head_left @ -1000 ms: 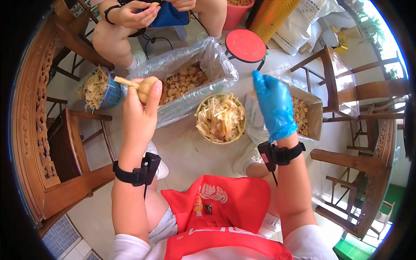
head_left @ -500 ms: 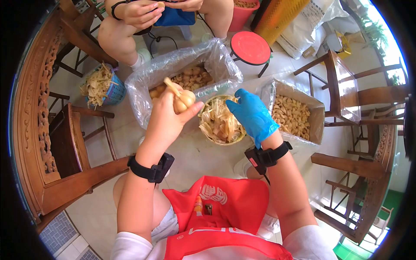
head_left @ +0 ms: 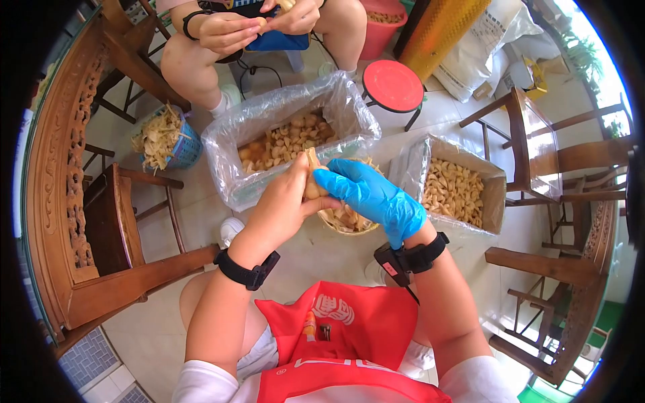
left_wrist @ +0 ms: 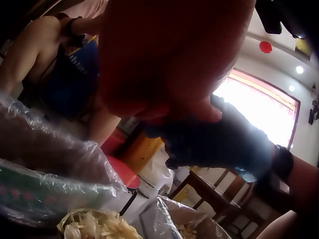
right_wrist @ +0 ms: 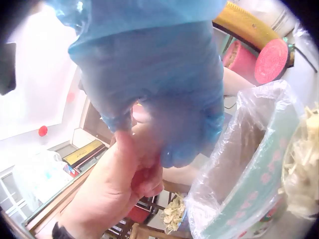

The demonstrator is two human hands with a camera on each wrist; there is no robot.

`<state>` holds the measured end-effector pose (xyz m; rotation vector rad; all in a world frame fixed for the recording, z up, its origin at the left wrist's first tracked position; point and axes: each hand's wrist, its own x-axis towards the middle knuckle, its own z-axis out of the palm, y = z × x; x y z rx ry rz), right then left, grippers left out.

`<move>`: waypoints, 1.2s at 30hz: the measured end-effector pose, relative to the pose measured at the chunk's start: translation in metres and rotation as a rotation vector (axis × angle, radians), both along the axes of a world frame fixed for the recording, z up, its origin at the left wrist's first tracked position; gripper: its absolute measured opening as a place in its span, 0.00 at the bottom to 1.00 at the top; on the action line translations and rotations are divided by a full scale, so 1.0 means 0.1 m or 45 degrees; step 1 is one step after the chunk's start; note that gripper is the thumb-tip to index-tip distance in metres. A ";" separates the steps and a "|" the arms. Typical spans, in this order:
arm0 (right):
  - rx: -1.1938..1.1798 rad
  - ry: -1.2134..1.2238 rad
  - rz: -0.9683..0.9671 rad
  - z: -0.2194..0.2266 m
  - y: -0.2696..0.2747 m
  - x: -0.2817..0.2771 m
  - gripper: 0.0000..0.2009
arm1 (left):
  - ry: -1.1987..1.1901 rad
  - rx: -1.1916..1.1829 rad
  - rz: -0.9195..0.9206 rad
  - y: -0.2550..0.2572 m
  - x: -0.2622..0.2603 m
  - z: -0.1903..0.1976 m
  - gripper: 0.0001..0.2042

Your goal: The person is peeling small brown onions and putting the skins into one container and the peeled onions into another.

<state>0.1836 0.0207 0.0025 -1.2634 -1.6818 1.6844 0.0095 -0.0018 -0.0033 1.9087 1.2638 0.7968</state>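
Note:
In the head view a garlic bulb (head_left: 312, 189) with its stem pointing away sits between my two hands. My bare left hand (head_left: 283, 199) grips it, the thumb lying along its near side. My right hand (head_left: 376, 200), in a blue glove, has its fingers curled on the bulb's right side. Beneath both hands, a round basket (head_left: 348, 232) of garlic skins is partly covered. In the right wrist view the blue glove (right_wrist: 154, 64) meets the left hand (right_wrist: 119, 174), and the bulb is mostly hidden.
A plastic-lined box (head_left: 225, 191) of garlic stands ahead, a second box (head_left: 497, 201) of loose cloves to the right. A blue basket (head_left: 185, 151) of skins stands left, near wooden chairs. Across sits another person (head_left: 232, 30), hands working at a clove. A red stool (head_left: 393, 86) stands behind the boxes.
My left hand has brought the garlic bulb rightward and down toward the middle. The gloved right hand came in from the right, empty, and now has its fingers on the bulb.

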 end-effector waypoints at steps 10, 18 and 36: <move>-0.038 0.197 0.075 0.10 -0.02 0.08 0.22 | -0.291 -0.086 -0.057 -0.07 0.00 0.12 0.22; -0.228 0.422 -0.244 0.11 -0.10 -0.06 0.17 | -0.572 -0.107 0.041 -0.05 0.06 0.23 0.20; -0.113 0.547 -0.567 -0.04 0.09 0.19 0.18 | -0.911 -0.263 0.410 0.09 -0.08 0.29 0.14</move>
